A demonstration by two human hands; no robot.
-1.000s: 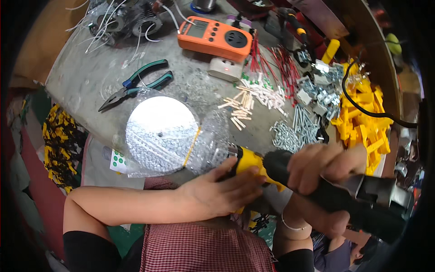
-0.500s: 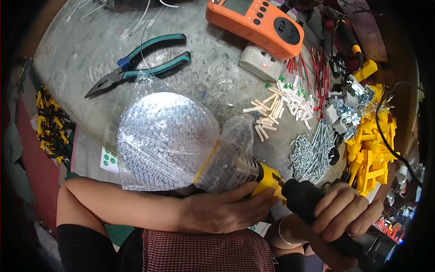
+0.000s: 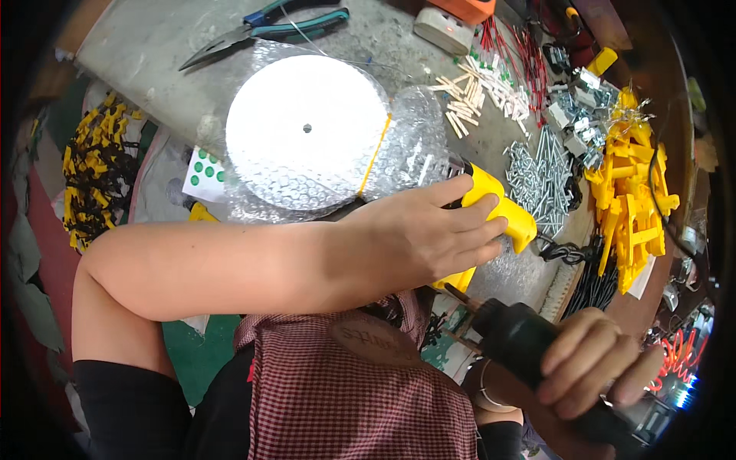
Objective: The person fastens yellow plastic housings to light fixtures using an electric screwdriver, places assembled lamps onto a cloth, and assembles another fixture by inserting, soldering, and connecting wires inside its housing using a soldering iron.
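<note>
My left hand [image 3: 425, 238] wraps over the yellow housing [image 3: 515, 218] of a device, its fingers curled around it. Bubble wrap [image 3: 422, 130] covers the device's other end, where a large white disc [image 3: 307, 100] with a small centre hole lies, bound by a yellow band [image 3: 376, 156]. In my right hand [image 3: 586, 360] is a black electric screwdriver [image 3: 515, 337], gripped around its body. Its bit points up and left at the lower yellow part beneath my left hand; whether it sits in a screw cannot be made out. A black cord [image 3: 563, 251] lies beside the housing.
Long-nose pliers [image 3: 264, 31] lie at the far left of the grey table. At right are screws [image 3: 540, 176], pale sleeves [image 3: 464, 96], red wires [image 3: 529, 61], metal parts [image 3: 583, 115] and yellow plastic pieces [image 3: 632, 207]. Yellow-black parts [image 3: 96, 169] hang at left.
The view has shifted, so the table items sit higher. My left hand and the yellow housing have turned, showing more of the housing. The screwdriver stays in my right hand, near the yellow part.
</note>
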